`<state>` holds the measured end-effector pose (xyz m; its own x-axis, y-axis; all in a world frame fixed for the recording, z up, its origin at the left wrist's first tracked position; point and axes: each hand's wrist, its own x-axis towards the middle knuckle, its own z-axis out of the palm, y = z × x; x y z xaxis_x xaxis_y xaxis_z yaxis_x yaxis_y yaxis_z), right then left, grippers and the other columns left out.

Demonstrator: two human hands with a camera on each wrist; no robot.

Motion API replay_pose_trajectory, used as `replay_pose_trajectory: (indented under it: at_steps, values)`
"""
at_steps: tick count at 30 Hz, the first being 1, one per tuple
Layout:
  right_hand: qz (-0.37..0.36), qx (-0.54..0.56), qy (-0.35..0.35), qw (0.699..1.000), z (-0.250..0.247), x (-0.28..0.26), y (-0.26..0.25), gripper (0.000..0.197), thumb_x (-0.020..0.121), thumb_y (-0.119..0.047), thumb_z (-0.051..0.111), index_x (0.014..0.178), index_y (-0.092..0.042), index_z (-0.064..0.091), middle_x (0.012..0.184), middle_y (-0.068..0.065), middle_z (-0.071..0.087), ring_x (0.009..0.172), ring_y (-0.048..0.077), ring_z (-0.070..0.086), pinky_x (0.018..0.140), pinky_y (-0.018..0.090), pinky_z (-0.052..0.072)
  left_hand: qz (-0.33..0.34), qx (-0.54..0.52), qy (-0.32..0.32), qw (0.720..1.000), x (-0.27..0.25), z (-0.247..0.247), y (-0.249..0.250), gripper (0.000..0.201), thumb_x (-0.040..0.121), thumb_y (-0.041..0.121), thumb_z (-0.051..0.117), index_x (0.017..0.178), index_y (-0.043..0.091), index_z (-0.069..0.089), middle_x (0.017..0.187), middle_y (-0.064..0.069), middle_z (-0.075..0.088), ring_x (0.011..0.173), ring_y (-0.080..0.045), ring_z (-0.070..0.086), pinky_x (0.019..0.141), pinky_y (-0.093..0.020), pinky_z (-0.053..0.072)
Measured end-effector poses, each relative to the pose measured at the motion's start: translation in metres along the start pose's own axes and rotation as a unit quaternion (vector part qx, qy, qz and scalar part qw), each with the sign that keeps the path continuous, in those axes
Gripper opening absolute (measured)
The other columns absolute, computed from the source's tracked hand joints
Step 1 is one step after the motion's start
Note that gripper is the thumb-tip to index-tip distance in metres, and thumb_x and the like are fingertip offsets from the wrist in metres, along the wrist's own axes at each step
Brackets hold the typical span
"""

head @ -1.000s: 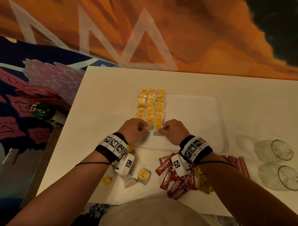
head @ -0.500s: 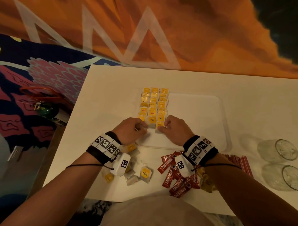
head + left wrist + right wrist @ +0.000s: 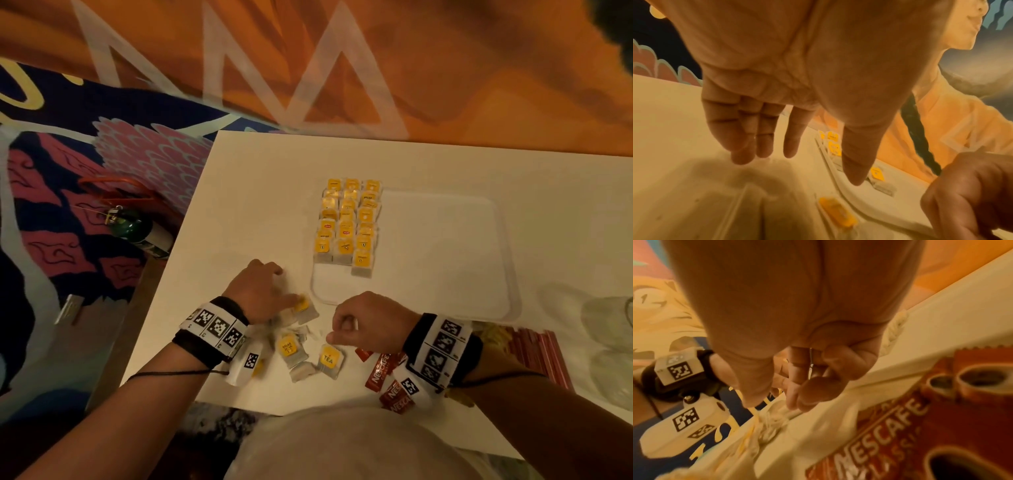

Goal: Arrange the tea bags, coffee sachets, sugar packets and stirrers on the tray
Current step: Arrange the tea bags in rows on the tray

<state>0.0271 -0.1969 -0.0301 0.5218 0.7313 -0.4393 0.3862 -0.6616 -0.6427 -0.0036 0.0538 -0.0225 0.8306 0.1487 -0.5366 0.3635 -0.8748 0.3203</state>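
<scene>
A white tray lies mid-table, with yellow-tagged tea bags laid in three columns on its left part. Loose tea bags sit in front of the tray's near left corner. My left hand hovers over them with straight fingers, holding nothing, above one yellow-tagged bag. My right hand has curled fingers, and its tips come down at a loose bag. I see nothing gripped in it. Red Nescafe sachets lie under the right wrist. Red stirrers are further right.
Two clear glasses lie at the table's right edge. A green bottle is on the patterned floor to the left. Yellow packets lie beside the stirrers. The tray's right part is bare.
Both hands have pulled back from the tea bag rows on the tray to the loose bags in front of it. The left hand's fingers have straightened.
</scene>
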Motion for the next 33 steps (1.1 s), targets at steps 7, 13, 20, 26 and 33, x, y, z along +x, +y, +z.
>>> replay_pose_trajectory:
  at_steps: [7, 13, 20, 26, 33]
  values:
    - [-0.022, -0.098, -0.107, 0.989, 0.01, 0.006, -0.014, 0.042, 0.084, -0.064, 0.066, 0.084, -0.023, 0.07, 0.075, -0.01, 0.065, 0.075, 0.012, 0.06, 0.071, 0.033, 0.05, -0.008, -0.01, -0.021, 1.0, -0.01, 0.017, 0.008, 0.094, 0.062, 0.065, 0.081, 0.139, 0.025, 0.043, 0.126, -0.003, 0.038, 0.093, -0.018, 0.056, 0.085, -0.032, 0.051]
    - [-0.058, -0.123, -0.099, 0.986, 0.013, 0.009, -0.011, 0.024, 0.092, -0.042, 0.062, 0.086, -0.019, 0.066, 0.077, -0.008, 0.06, 0.075, 0.017, 0.055, 0.07, 0.035, 0.048, 0.056, 0.037, -0.028, 0.997, -0.01, 0.032, 0.016, 0.061, 0.074, 0.045, 0.074, 0.128, 0.028, 0.051, 0.118, -0.005, 0.044, 0.11, -0.023, 0.052, 0.087, -0.033, 0.051]
    - [-0.051, -0.075, -0.054, 0.994, 0.005, 0.006, -0.004, 0.017, 0.092, -0.041, 0.06, 0.092, -0.024, 0.065, 0.087, -0.008, 0.068, 0.068, 0.009, 0.061, 0.071, 0.036, 0.053, 0.106, 0.017, -0.026, 0.994, -0.005, 0.033, 0.014, 0.038, 0.084, 0.023, 0.07, 0.122, 0.02, 0.067, 0.116, -0.007, 0.064, 0.108, -0.027, 0.06, 0.089, -0.031, 0.046]
    - [-0.053, -0.034, -0.018, 0.998, -0.002, 0.005, -0.007, 0.019, 0.092, -0.039, 0.062, 0.103, -0.024, 0.067, 0.095, -0.007, 0.07, 0.081, 0.012, 0.064, 0.077, 0.039, 0.055, 0.094, -0.035, -0.033, 0.994, 0.001, 0.023, 0.002, 0.032, 0.08, 0.026, 0.076, 0.11, 0.02, 0.071, 0.106, 0.0, 0.069, 0.095, -0.019, 0.062, 0.083, -0.029, 0.048]
    - [-0.068, 0.043, 0.042, 0.996, -0.021, 0.007, -0.015, 0.01, 0.093, -0.029, 0.069, 0.101, -0.024, 0.069, 0.094, -0.014, 0.067, 0.082, 0.004, 0.062, 0.076, 0.024, 0.05, 0.105, -0.119, -0.046, 0.986, 0.002, 0.013, -0.004, 0.019, 0.077, 0.021, 0.08, 0.073, 0.014, 0.063, 0.068, 0.001, 0.062, 0.064, -0.018, 0.056, 0.068, -0.033, 0.048]
